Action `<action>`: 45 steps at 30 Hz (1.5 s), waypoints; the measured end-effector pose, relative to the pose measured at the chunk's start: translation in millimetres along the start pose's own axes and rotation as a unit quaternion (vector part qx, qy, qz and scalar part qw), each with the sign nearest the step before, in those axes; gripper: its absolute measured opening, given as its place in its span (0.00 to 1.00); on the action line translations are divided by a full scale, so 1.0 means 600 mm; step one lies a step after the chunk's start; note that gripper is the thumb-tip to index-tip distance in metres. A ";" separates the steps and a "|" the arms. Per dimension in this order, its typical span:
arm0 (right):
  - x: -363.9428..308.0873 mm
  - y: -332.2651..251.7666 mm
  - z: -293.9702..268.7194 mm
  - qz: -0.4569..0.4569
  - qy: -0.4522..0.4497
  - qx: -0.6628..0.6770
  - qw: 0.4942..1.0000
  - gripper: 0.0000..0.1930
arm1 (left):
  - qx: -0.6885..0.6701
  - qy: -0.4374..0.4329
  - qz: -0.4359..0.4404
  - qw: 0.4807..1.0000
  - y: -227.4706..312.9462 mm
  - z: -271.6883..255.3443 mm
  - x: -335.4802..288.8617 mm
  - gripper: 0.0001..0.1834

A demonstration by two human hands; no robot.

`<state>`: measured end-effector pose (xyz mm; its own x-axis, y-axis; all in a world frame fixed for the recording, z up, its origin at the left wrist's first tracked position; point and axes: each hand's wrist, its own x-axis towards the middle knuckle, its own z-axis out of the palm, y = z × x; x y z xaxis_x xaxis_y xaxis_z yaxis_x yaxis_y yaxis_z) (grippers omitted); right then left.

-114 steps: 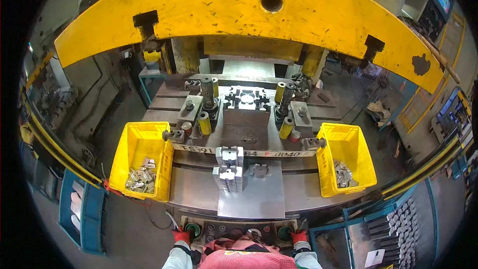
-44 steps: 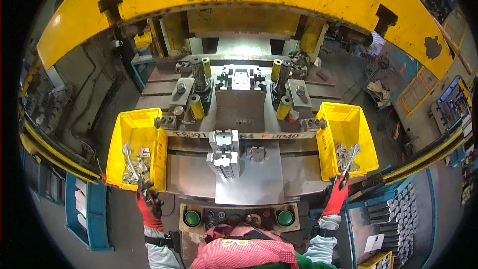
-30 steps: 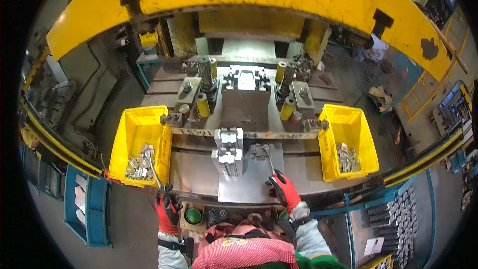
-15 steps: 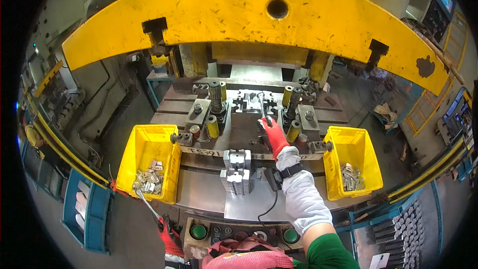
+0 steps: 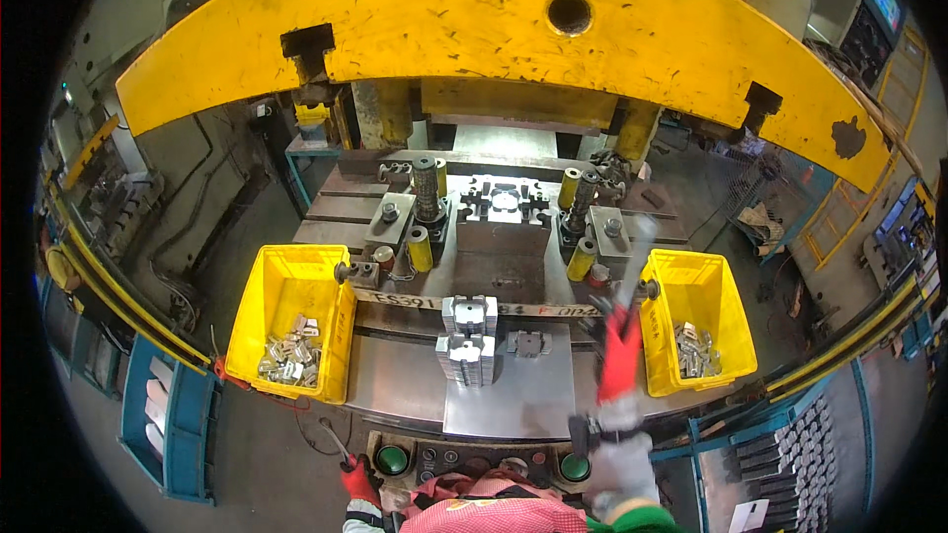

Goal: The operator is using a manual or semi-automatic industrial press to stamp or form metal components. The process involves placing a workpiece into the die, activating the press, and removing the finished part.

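My right hand [image 5: 620, 345], in a red glove and smeared by motion, is closed round a long metal tool [image 5: 637, 252]. It points up and away beside the right yellow bin [image 5: 726, 286]; blur hides its exact kind. Low on the left, my left hand [image 5: 361, 480], in a red and black glove, grips another thin metal tool [image 5: 337, 440] in front of the left yellow bin [image 5: 252, 336]. Straight ahead, a bright metal piece [image 5: 506, 200] lies in the press die. A stack of grey metal parts [image 5: 468, 345] stands on the front plate, with a flat dark-grey part [image 5: 529, 342] beside it.
The yellow press ram [image 5: 474, 20] spans overhead. Guide posts [image 5: 426, 188] flank the die. Small metal pieces [image 5: 292, 353] lie in both bins. Green buttons [image 5: 392, 460] sit on a panel near my body. A rack of metal parts [image 5: 805, 464] stands at lower right.
My right hand has drawn back from the die and swung right with its tool. My left hand has moved slightly right and down, taking its tool away from the left bin.
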<state>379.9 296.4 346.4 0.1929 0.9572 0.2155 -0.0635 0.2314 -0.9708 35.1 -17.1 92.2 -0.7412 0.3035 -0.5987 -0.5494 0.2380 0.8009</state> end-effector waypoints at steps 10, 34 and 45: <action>-0.325 0.325 -0.322 0.333 0.229 -0.184 0.896 0.49 | 0.083 0.014 0.049 0.995 -0.014 -0.022 0.104 0.58; -0.313 0.397 -0.253 0.353 0.015 -0.521 0.777 0.54 | 0.272 0.061 0.073 0.958 -0.067 -0.005 0.134 0.58; -0.301 0.392 -0.264 0.356 0.043 -0.494 0.792 0.51 | 0.187 0.028 0.004 0.982 -0.045 0.032 0.108 0.62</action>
<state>485.4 150.4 62.2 0.5208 0.7588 -0.3912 0.6030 -0.6513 -0.4606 9.1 13.8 31.9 -0.7702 0.2584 -0.5831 -0.3712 0.5619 0.7393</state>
